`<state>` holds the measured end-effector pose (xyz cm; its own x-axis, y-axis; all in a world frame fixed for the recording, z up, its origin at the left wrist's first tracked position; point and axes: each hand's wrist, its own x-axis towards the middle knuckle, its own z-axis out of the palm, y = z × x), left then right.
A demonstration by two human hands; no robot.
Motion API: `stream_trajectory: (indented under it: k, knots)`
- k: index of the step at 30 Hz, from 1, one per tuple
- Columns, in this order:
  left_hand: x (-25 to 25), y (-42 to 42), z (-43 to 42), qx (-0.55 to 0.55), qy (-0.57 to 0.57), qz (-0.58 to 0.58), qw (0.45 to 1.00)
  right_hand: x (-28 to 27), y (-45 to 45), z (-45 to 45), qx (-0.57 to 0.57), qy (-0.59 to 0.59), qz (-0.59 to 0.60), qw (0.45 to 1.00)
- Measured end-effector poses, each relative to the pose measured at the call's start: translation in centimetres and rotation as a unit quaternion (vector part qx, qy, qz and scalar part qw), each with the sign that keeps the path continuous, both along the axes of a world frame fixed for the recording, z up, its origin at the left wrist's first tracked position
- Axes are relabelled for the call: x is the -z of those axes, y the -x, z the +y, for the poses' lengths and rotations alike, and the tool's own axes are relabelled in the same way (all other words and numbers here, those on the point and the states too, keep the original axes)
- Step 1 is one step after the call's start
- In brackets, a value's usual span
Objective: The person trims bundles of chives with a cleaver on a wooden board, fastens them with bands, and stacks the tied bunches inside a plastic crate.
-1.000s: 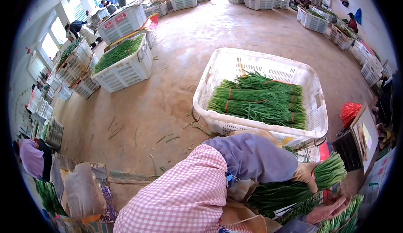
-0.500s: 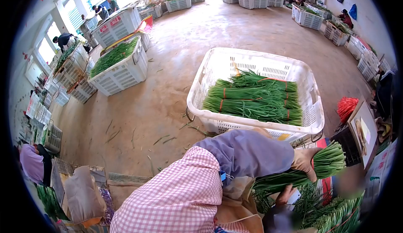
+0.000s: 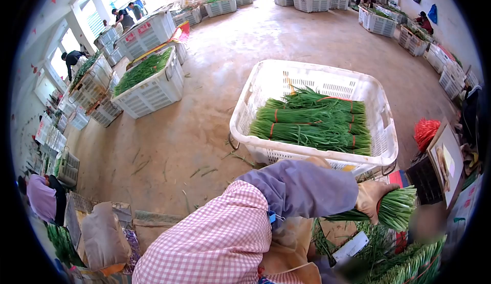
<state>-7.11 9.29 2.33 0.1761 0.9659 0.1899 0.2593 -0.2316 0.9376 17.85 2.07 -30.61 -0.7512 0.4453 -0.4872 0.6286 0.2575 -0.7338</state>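
My left hand (image 3: pixel 372 200) reaches in from the left in a purple sleeve and closes round a bundle of green stalks (image 3: pixel 399 207) by its red band. The bundle's pale cut ends point right; its leafy part is mostly hidden under my forearm. My right hand cannot be made out; only a blurred dark sleeve shows low down. A white crate (image 3: pixel 312 68) stands beyond my left arm, with several red-banded green bundles (image 3: pixel 312 123) laid inside. Below my left hand lie loose green stalks (image 3: pixel 376 248), a pale flat piece (image 3: pixel 351 246) and more bundled stalks (image 3: pixel 417 266).
Another crate of greens (image 3: pixel 148 94) stands at the left, with stacked crates (image 3: pixel 146 33) behind it. Red strands (image 3: pixel 425 133) and a leaning board (image 3: pixel 446 164) are at the right. People work along the walls; one in purple (image 3: pixel 42 197) is at the lower left.
My left hand stays on the bundle, which has tipped a little lower at its cut end. My right hand, seen below the bundle before, has gone from sight.
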Motion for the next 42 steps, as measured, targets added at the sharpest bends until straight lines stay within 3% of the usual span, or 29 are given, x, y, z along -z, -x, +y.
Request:
stream_trajectory:
  k: [2, 3, 4, 6, 10, 12, 15, 19, 21, 23, 25, 26, 27, 28, 31, 34, 37, 42]
  knots:
    - [-0.2, 0.1, -0.1, -0.038, -0.014, 0.077, 0.996, 0.7, -1.6, 0.9, -0.057, 0.025, -0.031, 0.998]
    - [-0.4, 0.2, -0.1, -0.046, 0.037, 0.098, 0.993, 1.5, -2.8, 1.4, -0.090, 0.041, -0.051, 0.994]
    - [0.3, 0.4, 0.1, -0.007, 0.039, 0.068, 0.997, 2.5, -4.4, 1.4, -0.124, 0.056, -0.073, 0.988]
    - [2.1, -0.3, 1.2, -0.041, 0.088, 0.186, 0.978, 5.3, -5.9, 0.0, -0.223, 0.099, -0.117, 0.963]
    - [2.5, 1.4, 0.7, -0.021, 0.044, 0.242, 0.969, 11.1, -2.1, -4.4, -0.312, 0.190, -0.099, 0.926]
    - [4.5, 0.9, 2.3, -0.011, 0.143, 0.390, 0.910, 13.4, 1.6, -6.2, -0.289, 0.214, -0.044, 0.932]
    - [5.8, -0.2, 3.4, 0.018, 0.194, 0.459, 0.867, 14.1, 4.4, -8.6, -0.207, 0.181, 0.024, 0.961]
    - [11.4, -2.0, 4.6, 0.027, 0.226, 0.492, 0.840, 4.7, 3.5, -7.5, 0.034, 0.067, 0.076, 0.994]
    - [14.1, -2.8, 5.1, 0.025, 0.259, 0.514, 0.817, 0.5, 2.8, -3.9, 0.195, 0.036, 0.146, 0.969]
    - [16.9, -3.6, 4.5, 0.034, 0.247, 0.534, 0.808, 2.3, 1.0, -1.0, 0.387, -0.054, 0.156, 0.907]
    - [19.8, -3.8, 4.0, 0.039, 0.211, 0.540, 0.814, 2.5, -2.8, 2.6, 0.478, -0.240, 0.075, 0.842]
    - [19.9, -4.3, 4.2, 0.054, 0.289, 0.538, 0.790, 5.4, -5.4, 3.5, 0.538, -0.193, 0.091, 0.815]
    - [20.9, -4.6, 4.3, 0.039, 0.290, 0.547, 0.785, 3.8, -7.8, 4.8, 0.511, -0.304, 0.037, 0.803]
    - [22.5, -4.8, 4.0, 0.025, 0.293, 0.555, 0.778, 1.7, -9.3, 5.5, 0.514, -0.309, -0.020, 0.800]
    - [26.3, -5.7, 3.4, 0.008, 0.303, 0.577, 0.759, 2.0, -11.6, 5.6, 0.489, -0.174, -0.174, 0.837]
    - [28.8, -7.4, 2.4, 0.017, 0.288, 0.623, 0.727, 2.8, -11.5, 5.6, 0.511, -0.194, -0.160, 0.822]
    - [29.4, -7.4, 1.9, -0.013, 0.261, 0.615, 0.744, 4.3, -12.6, 6.4, 0.502, -0.184, -0.124, 0.836]
    - [28.3, -8.4, 2.8, 0.007, 0.233, 0.586, 0.776, 2.7, -12.8, 5.8, 0.456, -0.131, -0.233, 0.849]
